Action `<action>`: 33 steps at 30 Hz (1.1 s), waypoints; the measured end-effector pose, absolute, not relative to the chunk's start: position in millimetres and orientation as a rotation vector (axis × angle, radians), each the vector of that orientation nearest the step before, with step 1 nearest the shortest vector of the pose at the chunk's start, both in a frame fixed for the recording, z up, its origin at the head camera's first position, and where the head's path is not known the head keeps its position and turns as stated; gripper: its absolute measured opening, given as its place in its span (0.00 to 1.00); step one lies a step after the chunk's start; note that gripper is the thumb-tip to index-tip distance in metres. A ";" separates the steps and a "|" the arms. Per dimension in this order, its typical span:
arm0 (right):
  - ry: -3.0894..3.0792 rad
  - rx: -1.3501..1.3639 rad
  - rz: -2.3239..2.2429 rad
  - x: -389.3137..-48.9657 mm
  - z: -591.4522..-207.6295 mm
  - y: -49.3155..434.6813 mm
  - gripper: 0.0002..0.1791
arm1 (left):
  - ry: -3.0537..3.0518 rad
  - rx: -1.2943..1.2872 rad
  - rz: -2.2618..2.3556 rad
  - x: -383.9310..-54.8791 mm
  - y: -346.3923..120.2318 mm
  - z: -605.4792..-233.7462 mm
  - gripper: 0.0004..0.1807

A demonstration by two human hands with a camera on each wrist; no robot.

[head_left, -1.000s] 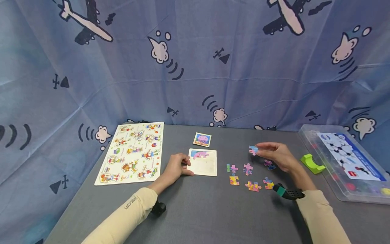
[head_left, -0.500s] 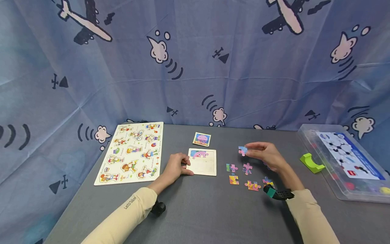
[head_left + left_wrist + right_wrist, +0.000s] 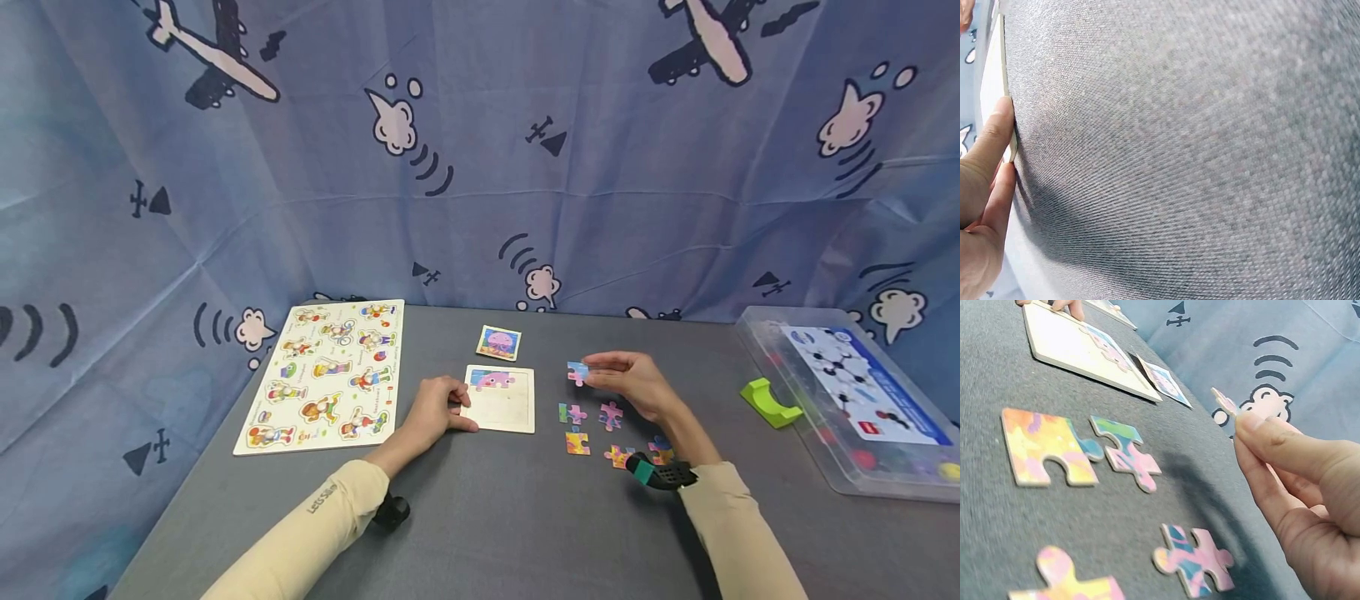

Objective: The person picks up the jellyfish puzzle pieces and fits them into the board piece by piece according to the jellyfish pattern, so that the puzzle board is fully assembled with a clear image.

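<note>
My right hand (image 3: 632,385) pinches a blue and pink jigsaw piece (image 3: 577,372) between thumb and fingers, raised above the table; in the right wrist view the piece (image 3: 1225,401) is seen nearly edge-on. My left hand (image 3: 431,410) holds the pale wooden puzzle tray (image 3: 506,414) by its lower left edge, finger and thumb on the tray's side (image 3: 1001,75) in the left wrist view. Joined blue and pink pieces (image 3: 491,380) lie in the tray's upper left. Several loose pieces lie right of it, including a yellow one (image 3: 577,443) and a pink one (image 3: 611,415).
A small picture card (image 3: 498,342) lies behind the tray. To the left is a large board of printed figures (image 3: 322,375). A green curved block (image 3: 768,403) and a clear plastic box (image 3: 847,400) sit at the right. A patterned blue curtain (image 3: 480,167) hangs behind.
My right hand has carried the blue and pink jigsaw piece leftward, closer to the tray. The left hand and the tray stay where they were.
</note>
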State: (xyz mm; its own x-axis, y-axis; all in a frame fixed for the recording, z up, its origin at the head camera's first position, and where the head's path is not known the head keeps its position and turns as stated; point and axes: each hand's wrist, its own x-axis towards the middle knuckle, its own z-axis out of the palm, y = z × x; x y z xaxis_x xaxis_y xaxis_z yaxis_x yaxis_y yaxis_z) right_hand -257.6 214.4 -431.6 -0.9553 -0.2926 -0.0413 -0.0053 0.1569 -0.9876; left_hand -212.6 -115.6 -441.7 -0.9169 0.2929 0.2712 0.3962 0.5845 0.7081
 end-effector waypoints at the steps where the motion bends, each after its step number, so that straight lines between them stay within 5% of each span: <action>1: 2.198 -0.286 -1.894 -257.9 -432.0 212.0 0.27 | -2.683 -0.586 -1.248 -212.5 -115.7 -441.5 0.18; 33: 2.175 -0.272 -1.927 -269.7 -449.3 145.1 0.23 | -2.664 -0.596 -1.262 -211.9 -117.1 -442.6 0.18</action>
State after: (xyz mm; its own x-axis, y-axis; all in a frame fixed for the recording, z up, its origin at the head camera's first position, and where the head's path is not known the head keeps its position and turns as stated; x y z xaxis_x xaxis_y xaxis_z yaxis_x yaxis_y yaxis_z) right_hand -269.7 145.1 -449.3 -0.9581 -0.2833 -0.0431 0.0086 0.1219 -0.9925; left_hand -211.9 -117.1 -442.6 -0.9129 0.2934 0.2838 0.4055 0.5714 0.7135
